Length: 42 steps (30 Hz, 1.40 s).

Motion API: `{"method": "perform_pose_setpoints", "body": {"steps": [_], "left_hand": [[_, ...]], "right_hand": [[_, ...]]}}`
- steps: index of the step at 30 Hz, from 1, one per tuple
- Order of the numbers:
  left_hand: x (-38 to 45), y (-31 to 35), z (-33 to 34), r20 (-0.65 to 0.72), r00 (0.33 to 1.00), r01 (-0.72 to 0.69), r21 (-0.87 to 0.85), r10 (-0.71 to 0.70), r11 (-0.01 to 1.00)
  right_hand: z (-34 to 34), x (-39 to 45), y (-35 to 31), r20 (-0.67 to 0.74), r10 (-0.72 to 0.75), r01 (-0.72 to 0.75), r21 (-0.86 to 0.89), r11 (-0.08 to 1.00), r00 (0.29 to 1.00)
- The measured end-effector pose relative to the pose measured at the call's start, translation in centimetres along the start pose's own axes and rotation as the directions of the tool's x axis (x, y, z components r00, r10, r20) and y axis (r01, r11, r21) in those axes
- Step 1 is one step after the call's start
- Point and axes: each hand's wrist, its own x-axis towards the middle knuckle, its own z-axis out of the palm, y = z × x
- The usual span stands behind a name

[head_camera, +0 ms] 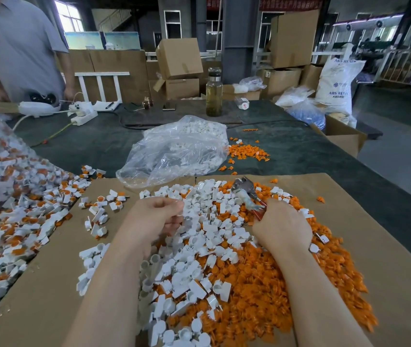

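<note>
White sack point(334, 83) reads "ABS RESIN" twice

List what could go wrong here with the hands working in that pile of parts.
1. The right hand grips a metal tool close to the curled left hand; a slip could nip a finger.
2. Both forearms lie across the loose white parts and orange caps; a careless sweep might push some off the cardboard sheet.

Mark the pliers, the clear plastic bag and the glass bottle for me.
pliers point(243, 187): head view, on the metal head.
clear plastic bag point(174, 151): head view, middle of the crumpled film.
glass bottle point(214, 98): head view, on the liquid-filled body.
</note>
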Motion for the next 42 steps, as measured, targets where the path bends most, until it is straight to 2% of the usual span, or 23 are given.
{"method": "perform_pose_setpoints", "body": {"steps": [2, 7, 14, 16, 18, 19, 21, 24, 29, 35, 42], "left_hand": [[0.0, 0.1, 0.2, 0.009, 1.0, 0.014, -0.087, -0.013, 0.996], [-0.1, 0.4, 0.5, -0.01, 1.0, 0.016, -0.124, -0.017, 0.992], [-0.1, 0.5, 0.7, 0.015, 0.999, 0.032, -0.219, -0.03, 0.975], [-0.2, 0.6, 0.9, 0.015, 1.0, 0.02, -0.233, -0.017, 0.972], [-0.4, 0.7, 1.2, 0.017, 1.0, 0.004, -0.239, -0.001, 0.971], [-0.4, 0.8, 1.4, 0.021, 1.0, -0.003, -0.24, 0.009, 0.971], [-0.7, 0.9, 2.0, 0.041, 0.999, -0.019, -0.239, 0.03, 0.971], [-1.1, 1.0, 3.1, 0.069, 0.996, -0.033, -0.24, 0.051, 0.97], [-1.5, 1.0, 4.4, 0.047, 0.996, -0.061, -0.275, 0.076, 0.96], [-1.7, 1.1, 4.7, -0.02, 0.996, -0.092, -0.301, 0.09, 0.949], [-1.9, 1.3, 5.0, -0.085, 0.983, -0.181, -0.264, 0.164, 0.947]], "right_hand": [[0.1, 0.0, 0.0, -0.015, 0.013, -0.013, -0.017, 1.0, 1.0], [0.2, 0.3, 0.1, 0.072, -0.029, 0.036, -0.095, 0.995, 0.997], [0.3, 0.2, -0.2, 0.092, -0.023, 0.028, -0.054, 0.998, 0.996], [0.2, 0.4, -0.1, 0.096, -0.036, 0.034, 0.029, 0.999, 0.995], [-0.1, 0.5, -0.2, 0.113, -0.056, 0.031, 0.217, 0.976, 0.992], [-0.3, 0.5, -0.2, 0.126, -0.071, 0.022, 0.355, 0.934, 0.99], [-0.8, 0.4, -0.6, 0.152, -0.092, -0.024, 0.625, 0.781, 0.984], [-1.7, 0.0, -1.5, 0.176, -0.13, -0.066, 0.805, 0.59, 0.976], [-2.2, -0.7, -2.1, 0.161, -0.191, -0.056, 0.884, 0.464, 0.968], [-2.0, -1.3, -2.6, 0.047, -0.309, 0.084, 0.914, 0.396, 0.95], [-1.5, -1.6, -3.5, -0.092, -0.276, 0.223, 0.841, 0.492, 0.957]]}}
